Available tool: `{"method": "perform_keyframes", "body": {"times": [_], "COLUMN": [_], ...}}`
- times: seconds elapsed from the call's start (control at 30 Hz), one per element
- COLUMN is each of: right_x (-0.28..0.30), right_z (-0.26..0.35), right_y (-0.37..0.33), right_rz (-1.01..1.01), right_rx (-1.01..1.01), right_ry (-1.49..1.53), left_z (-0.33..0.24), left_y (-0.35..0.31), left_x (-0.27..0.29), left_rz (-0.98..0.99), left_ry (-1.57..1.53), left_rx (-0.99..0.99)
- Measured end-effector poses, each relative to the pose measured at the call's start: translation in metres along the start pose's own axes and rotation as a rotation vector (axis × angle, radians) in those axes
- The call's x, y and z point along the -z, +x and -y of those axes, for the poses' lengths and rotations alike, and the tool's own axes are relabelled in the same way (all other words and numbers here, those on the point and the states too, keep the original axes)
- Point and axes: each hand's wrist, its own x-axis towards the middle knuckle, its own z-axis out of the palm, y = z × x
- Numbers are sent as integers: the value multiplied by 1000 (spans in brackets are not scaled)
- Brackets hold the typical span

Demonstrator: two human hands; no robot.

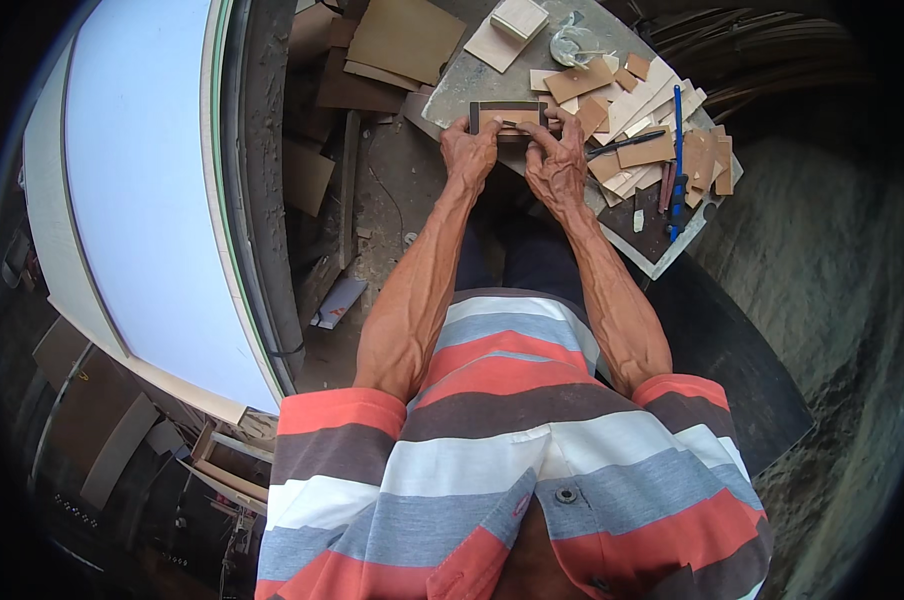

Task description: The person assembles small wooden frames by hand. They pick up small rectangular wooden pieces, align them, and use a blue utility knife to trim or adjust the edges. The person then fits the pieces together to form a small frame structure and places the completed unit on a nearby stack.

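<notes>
At the near edge of a grey work table [452, 88], both hands hold a small rectangular brown piece with dark raised edges [509, 106], like a shallow box or frame. My left hand [469, 152] grips its left end, thumb on the near side. My right hand [558, 162] has its fingers bent round the right end. A small dark strip lies between the thumbs, too small to name. Just right of my right hand are a black pen [627, 143] and a heap of thin brown and pale wooden pieces [647, 100].
A blue long-bladed tool [679, 165] lies at the table's right side. Further back are a whitish crumpled container [575, 45] and a small pale block [519, 17]. Brown board offcuts [404, 40] lie left of the table. A large white panel [147, 190] stands at far left.
</notes>
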Motion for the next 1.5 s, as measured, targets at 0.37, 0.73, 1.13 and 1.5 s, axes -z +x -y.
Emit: {"method": "perform_keyframes", "body": {"times": [0.37, 0.73, 1.13, 1.5], "right_x": [3, 2, 3, 4], "right_z": [-1, -2, -4, -2], "right_y": [1, -1, -3, -3], "right_rz": [20, 27, 24, 65], "right_rx": [-40, -17, 15, -63], "right_ry": [29, 13, -34, 53], "left_z": [-14, -1, -12, -7], "left_y": [-8, -2, -8, -9], "left_x": [9, 0, 1, -1], "left_rz": [50, 13, 13, -10], "left_ry": [-6, -1, 11, -14], "left_rx": [-2, -23, 19, -45]}}
